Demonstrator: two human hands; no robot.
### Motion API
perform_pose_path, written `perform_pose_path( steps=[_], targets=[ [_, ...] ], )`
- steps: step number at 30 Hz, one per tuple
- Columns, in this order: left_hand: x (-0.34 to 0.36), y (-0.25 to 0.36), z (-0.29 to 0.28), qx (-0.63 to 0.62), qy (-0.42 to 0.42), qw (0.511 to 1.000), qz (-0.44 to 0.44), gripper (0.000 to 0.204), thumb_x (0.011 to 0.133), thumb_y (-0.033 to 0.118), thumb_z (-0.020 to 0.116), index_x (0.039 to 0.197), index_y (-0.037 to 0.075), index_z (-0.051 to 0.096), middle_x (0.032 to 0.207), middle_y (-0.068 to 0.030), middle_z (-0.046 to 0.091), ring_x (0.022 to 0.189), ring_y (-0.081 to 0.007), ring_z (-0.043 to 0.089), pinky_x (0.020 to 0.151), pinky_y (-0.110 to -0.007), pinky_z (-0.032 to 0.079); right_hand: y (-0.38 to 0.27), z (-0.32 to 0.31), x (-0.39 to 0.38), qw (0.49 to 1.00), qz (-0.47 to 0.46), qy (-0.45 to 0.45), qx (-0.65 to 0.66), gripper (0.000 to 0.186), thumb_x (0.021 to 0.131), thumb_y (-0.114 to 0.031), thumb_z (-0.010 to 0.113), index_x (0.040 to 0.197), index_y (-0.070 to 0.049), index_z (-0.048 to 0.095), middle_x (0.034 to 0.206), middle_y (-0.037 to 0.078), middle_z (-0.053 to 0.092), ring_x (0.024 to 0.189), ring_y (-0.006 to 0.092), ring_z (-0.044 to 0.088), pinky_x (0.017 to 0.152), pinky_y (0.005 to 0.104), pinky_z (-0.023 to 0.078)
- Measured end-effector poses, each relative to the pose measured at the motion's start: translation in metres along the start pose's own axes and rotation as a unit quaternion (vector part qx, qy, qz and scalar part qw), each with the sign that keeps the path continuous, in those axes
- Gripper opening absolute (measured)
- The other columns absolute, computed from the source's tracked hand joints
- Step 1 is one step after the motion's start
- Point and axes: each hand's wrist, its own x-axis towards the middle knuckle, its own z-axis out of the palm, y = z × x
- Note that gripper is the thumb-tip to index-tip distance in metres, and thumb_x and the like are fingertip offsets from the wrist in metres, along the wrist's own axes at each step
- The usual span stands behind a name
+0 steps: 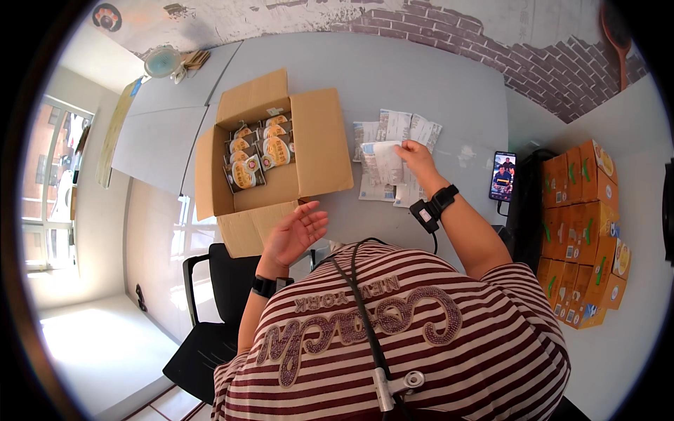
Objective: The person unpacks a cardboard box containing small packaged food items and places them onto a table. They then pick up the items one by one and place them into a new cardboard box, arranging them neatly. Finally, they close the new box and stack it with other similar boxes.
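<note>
On the grey table, my right hand (420, 161) pinches the edge of a white packet (383, 163). The packet is lifted over several other white printed packets (395, 125), which lie loosely overlapped. My left hand (299, 230) holds nothing; it is turned palm up with the fingers apart, beside the near flap of an open cardboard box (321, 140). Inside that box stand several packages (276, 150) with yellow and white round labels, grouped toward its far and left sides. Bare cardboard shows in its near right part.
A phone (502, 175) with a lit screen lies at the table's right edge. Beyond it are stacked orange boxes (581, 231). A black chair (217, 309) stands at the near left. A pale bowl-like container (162, 62) sits at the far left.
</note>
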Motion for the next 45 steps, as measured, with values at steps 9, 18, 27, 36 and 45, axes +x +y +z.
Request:
perform_pose_path(
  steps=[9,18,27,36,45],
  targets=[
    [0.013,-0.001,0.012,0.019,-0.022,0.997,-0.067,0.045,0.096,0.033,0.038,0.127,0.0,0.04,0.12,-0.0212,0.051,0.112,-0.0307,0.051,0.097,-0.043,0.041,-0.112,0.03,-0.067,0.956,-0.233,-0.118,-0.137,0.009,0.084,-0.011,0.06,0.088,-0.003,0.059,0.1,0.006,0.061,0.09,0.0182,0.056,0.076,0.0312,0.046],
    [0.024,0.006,0.0,-0.093,-0.15,0.983,-0.055,0.039,0.095,0.031,0.042,0.121,0.002,0.044,0.12,-0.0165,0.053,0.111,-0.0291,0.053,0.094,-0.04,0.045,-0.164,0.07,-0.106,0.862,-0.346,-0.366,-0.065,0.01,0.083,0.0,0.057,0.089,-0.007,0.06,0.123,0.005,0.053,0.121,0.0241,0.044,0.096,0.0354,0.038],
    [0.008,0.036,-0.021,-0.057,-0.027,0.993,0.102,0.035,0.088,0.007,0.053,0.122,0.008,0.045,0.114,-0.0063,0.057,0.103,-0.017,0.058,0.091,-0.033,0.048,-0.151,0.092,-0.111,0.906,-0.21,-0.367,0.017,0.032,0.086,-0.001,0.052,0.117,-0.007,0.055,0.137,0.01,0.039,0.125,0.0201,0.04,0.102,0.0359,0.034],
    [0.021,0.086,-0.096,-0.141,0.12,0.963,0.196,0.023,0.089,0.005,0.05,0.111,0.007,0.049,0.104,-0.0062,0.06,0.098,-0.0203,0.059,0.091,-0.037,0.048,-0.138,0.085,-0.114,0.944,-0.168,-0.284,0.007,0.031,0.088,-0.009,0.051,0.119,-0.004,0.053,0.136,0.01,0.041,0.123,0.0193,0.04,0.099,0.0345,0.034],
    [0.084,0.106,-0.149,-0.181,0.276,0.935,0.128,0.014,0.092,0.006,0.048,0.106,0.005,0.05,0.102,-0.0081,0.055,0.1,-0.0235,0.053,0.096,-0.04,0.041,-0.133,0.087,-0.134,0.966,-0.146,-0.212,0.001,0.03,0.089,-0.013,0.051,0.118,-0.004,0.055,0.132,0.011,0.044,0.119,0.0185,0.043,0.097,0.0336,0.036]
  ],
)
